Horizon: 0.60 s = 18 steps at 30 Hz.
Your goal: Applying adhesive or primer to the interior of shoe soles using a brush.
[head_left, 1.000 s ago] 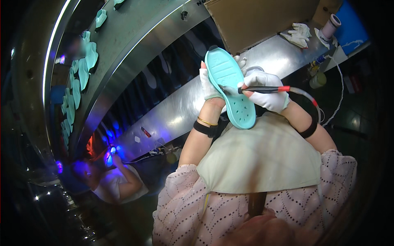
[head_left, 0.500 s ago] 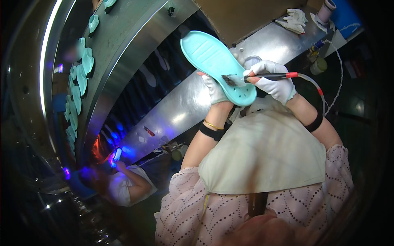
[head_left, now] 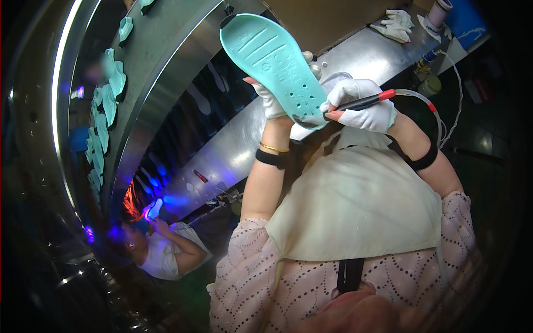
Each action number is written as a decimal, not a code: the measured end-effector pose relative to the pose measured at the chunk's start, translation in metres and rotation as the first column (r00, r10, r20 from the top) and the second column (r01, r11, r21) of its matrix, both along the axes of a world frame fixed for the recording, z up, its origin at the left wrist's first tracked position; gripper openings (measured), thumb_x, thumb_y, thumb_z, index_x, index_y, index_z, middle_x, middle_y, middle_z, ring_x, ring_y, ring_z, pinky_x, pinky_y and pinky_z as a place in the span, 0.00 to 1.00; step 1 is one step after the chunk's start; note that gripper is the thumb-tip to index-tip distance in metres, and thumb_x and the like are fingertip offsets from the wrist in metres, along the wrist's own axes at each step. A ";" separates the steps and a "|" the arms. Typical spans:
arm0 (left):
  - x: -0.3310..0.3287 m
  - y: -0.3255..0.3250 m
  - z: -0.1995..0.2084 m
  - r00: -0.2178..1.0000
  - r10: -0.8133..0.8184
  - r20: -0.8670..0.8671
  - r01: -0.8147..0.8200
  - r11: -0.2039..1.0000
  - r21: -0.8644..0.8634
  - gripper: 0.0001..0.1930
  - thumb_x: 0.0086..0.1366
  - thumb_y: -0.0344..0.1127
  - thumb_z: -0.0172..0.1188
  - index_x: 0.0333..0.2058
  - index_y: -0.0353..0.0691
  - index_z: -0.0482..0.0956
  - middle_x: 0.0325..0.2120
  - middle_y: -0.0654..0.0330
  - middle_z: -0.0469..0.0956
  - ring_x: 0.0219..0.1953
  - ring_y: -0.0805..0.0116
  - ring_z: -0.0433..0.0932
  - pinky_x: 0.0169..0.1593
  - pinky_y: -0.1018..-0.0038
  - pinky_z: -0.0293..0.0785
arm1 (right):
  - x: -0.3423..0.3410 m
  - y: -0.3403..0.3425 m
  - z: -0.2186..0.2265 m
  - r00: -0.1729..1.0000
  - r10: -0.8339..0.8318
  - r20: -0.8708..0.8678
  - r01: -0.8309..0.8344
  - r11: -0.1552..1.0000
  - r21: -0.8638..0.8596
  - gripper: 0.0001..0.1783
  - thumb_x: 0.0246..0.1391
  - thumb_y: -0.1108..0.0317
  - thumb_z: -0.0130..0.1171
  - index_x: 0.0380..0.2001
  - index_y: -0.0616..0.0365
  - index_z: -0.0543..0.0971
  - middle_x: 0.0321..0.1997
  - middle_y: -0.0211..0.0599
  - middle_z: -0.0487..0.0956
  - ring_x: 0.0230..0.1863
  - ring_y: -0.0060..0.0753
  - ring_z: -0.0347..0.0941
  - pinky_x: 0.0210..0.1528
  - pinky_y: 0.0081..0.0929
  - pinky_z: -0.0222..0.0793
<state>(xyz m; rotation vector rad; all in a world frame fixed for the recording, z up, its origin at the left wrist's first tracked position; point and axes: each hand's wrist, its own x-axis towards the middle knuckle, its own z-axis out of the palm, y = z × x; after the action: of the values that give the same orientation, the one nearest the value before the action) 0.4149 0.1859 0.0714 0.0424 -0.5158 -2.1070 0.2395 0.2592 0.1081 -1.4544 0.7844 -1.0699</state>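
Note:
A turquoise shoe sole with grooves and small holes is held up in front of me, tilted, its far end to the upper left. My left hand, in a white glove with bare fingertips, supports it from beneath; most of those fingers are hidden behind it. My right hand, gloved alike, is closed round the black handle of a brush with a red band and a clear tube at its back end. The bristles rest at the sole's near end, by the holes.
Below the sole runs a metal ledge beside a dark conveyor. Several turquoise soles lie on the curved belt at left. White gloves and a spool sit at upper right. A co-worker holds a sole under blue light.
The sole has moved up and left with my left hand. The brush has gone from the middle of the sole to its near end.

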 end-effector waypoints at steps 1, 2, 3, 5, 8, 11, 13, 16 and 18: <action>0.002 -0.002 0.001 0.997 -0.029 0.068 0.032 0.998 -0.044 0.53 0.36 0.79 0.49 0.51 0.37 0.66 0.43 0.50 0.73 0.40 0.54 0.75 0.45 0.61 0.73 | -0.001 -0.001 0.004 1.000 0.003 -0.004 -0.003 1.000 0.003 0.05 0.45 0.76 0.61 0.24 0.60 0.73 0.28 0.30 0.77 0.31 0.18 0.73 0.35 0.18 0.69; 0.004 -0.003 0.002 0.981 0.003 0.196 0.010 0.998 -0.063 0.54 0.35 0.80 0.48 0.50 0.36 0.66 0.43 0.51 0.73 0.39 0.55 0.75 0.43 0.63 0.75 | -0.004 -0.001 0.011 0.999 0.026 -0.025 -0.021 0.978 0.206 0.05 0.46 0.74 0.61 0.24 0.60 0.74 0.27 0.29 0.77 0.30 0.18 0.72 0.35 0.18 0.68; 0.004 -0.002 0.004 0.981 0.005 0.193 0.006 0.998 -0.060 0.54 0.35 0.80 0.48 0.50 0.36 0.66 0.43 0.51 0.73 0.39 0.55 0.75 0.43 0.63 0.75 | -0.005 -0.003 0.015 0.998 0.053 -0.041 -0.032 0.916 0.400 0.05 0.46 0.73 0.61 0.24 0.59 0.74 0.27 0.29 0.77 0.29 0.18 0.72 0.34 0.18 0.68; 0.004 -0.003 0.009 0.964 -0.109 0.242 0.133 0.987 -0.086 0.54 0.35 0.81 0.46 0.49 0.36 0.67 0.43 0.51 0.73 0.38 0.57 0.75 0.42 0.65 0.75 | -0.014 -0.001 0.010 0.993 -0.007 0.118 -0.049 0.884 0.465 0.07 0.45 0.71 0.63 0.28 0.61 0.75 0.29 0.32 0.78 0.30 0.19 0.72 0.34 0.19 0.69; 0.005 -0.001 0.020 0.894 -0.055 0.445 0.123 0.984 -0.126 0.56 0.36 0.81 0.44 0.51 0.35 0.66 0.44 0.50 0.72 0.41 0.57 0.75 0.44 0.64 0.74 | -0.009 -0.005 0.000 0.984 -0.014 0.175 -0.023 0.978 0.209 0.09 0.42 0.80 0.63 0.30 0.63 0.75 0.33 0.36 0.78 0.34 0.23 0.73 0.40 0.21 0.70; 0.013 -0.012 0.014 0.876 -0.169 0.452 0.235 0.968 -0.092 0.54 0.39 0.79 0.46 0.53 0.35 0.65 0.47 0.50 0.71 0.45 0.59 0.74 0.48 0.64 0.73 | -0.009 -0.009 0.004 0.975 0.191 -0.117 -0.195 0.981 -0.025 0.11 0.39 0.77 0.66 0.28 0.61 0.75 0.38 0.37 0.77 0.39 0.28 0.72 0.45 0.25 0.68; 0.017 -0.014 0.015 0.797 -0.178 0.577 0.282 0.955 -0.096 0.50 0.43 0.75 0.48 0.53 0.35 0.65 0.47 0.51 0.72 0.45 0.60 0.74 0.49 0.66 0.72 | -0.008 -0.010 0.010 0.952 0.241 -0.191 -0.243 0.970 0.010 0.09 0.38 0.76 0.66 0.26 0.61 0.76 0.35 0.37 0.77 0.37 0.29 0.73 0.43 0.25 0.68; 0.017 -0.013 0.021 0.727 -0.157 0.668 0.256 0.965 -0.052 0.46 0.46 0.73 0.49 0.52 0.38 0.66 0.45 0.54 0.73 0.45 0.64 0.74 0.47 0.67 0.73 | -0.013 -0.015 0.008 0.948 0.319 0.013 -0.316 0.932 0.177 0.09 0.38 0.76 0.67 0.24 0.61 0.76 0.32 0.37 0.78 0.36 0.29 0.73 0.42 0.24 0.69; 0.016 -0.012 0.022 0.617 -0.138 0.775 0.224 0.975 -0.005 0.42 0.54 0.71 0.40 0.54 0.38 0.65 0.48 0.52 0.71 0.47 0.62 0.73 0.48 0.67 0.72 | -0.015 -0.016 0.014 0.958 0.280 -0.056 -0.274 0.957 0.096 0.08 0.38 0.77 0.66 0.24 0.61 0.76 0.32 0.37 0.78 0.37 0.28 0.73 0.42 0.24 0.69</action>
<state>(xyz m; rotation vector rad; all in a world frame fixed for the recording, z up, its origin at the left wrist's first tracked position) 0.4308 0.1734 0.0937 0.9184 -1.1820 -2.1844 0.2248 0.2430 0.1223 -1.4825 0.6439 -0.7672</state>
